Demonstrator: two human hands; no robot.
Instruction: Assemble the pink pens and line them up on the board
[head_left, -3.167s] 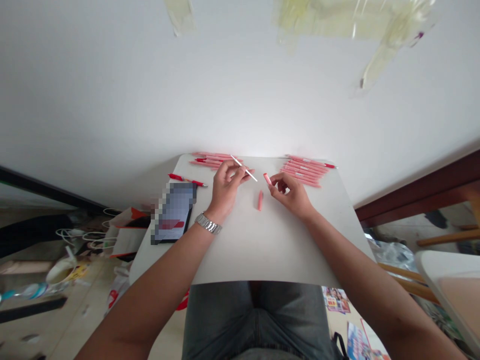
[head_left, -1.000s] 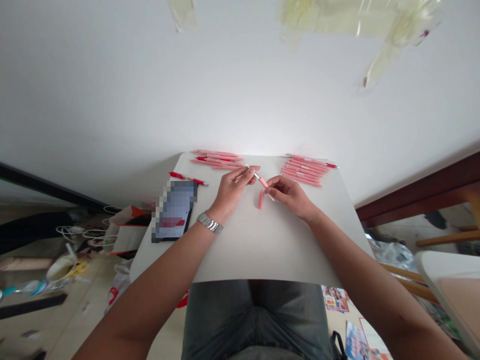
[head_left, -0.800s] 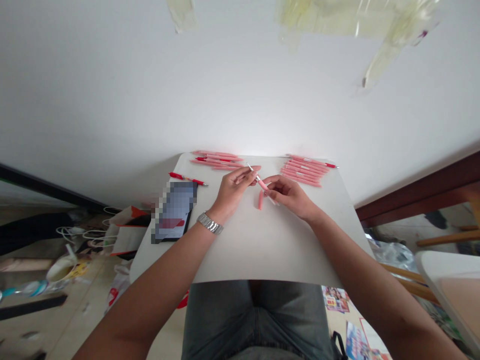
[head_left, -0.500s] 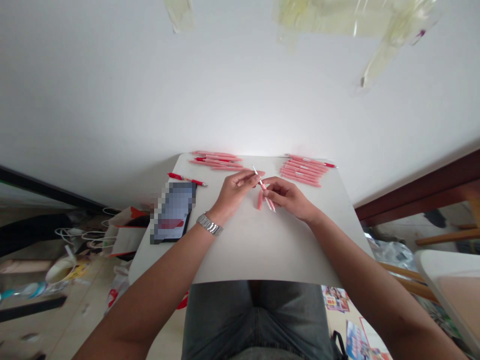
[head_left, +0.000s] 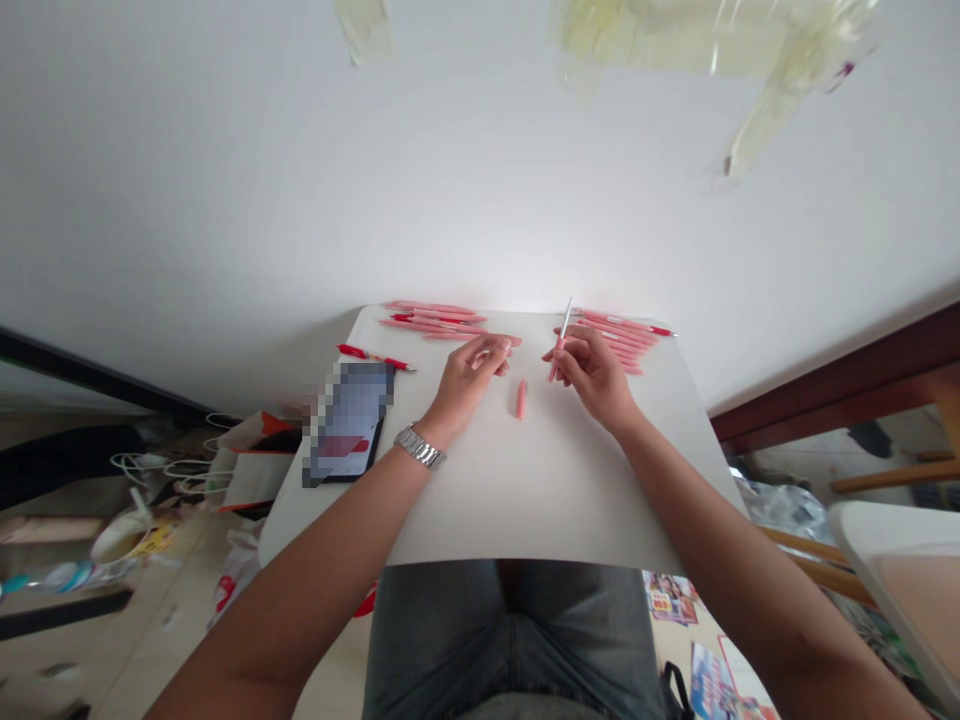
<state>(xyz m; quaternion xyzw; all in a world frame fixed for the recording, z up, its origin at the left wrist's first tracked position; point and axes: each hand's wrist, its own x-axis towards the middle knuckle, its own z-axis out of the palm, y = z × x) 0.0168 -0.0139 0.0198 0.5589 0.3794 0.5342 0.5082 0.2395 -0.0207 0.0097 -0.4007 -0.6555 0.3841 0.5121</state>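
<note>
Our right hand [head_left: 598, 372] pinches a pink-and-white pen part [head_left: 560, 343], thin end away from us; a light, steady grip should serve best. A short pink piece [head_left: 521, 399] lies on the worktop [head_left: 517, 500] between our hands. We cannot tell whether our left hand [head_left: 461, 387] holds anything.

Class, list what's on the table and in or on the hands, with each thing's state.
White rod, sticking out of pink tube
Pink tube, gripped in right hand
Left hand, fingers bent, nothing visibly held
Pink piece, lying loose
Red pen, lying flat
Device, face up, screen pixelated
Left pens, lying in pile
Right pens, lying partly hidden
Watch, worn
</note>
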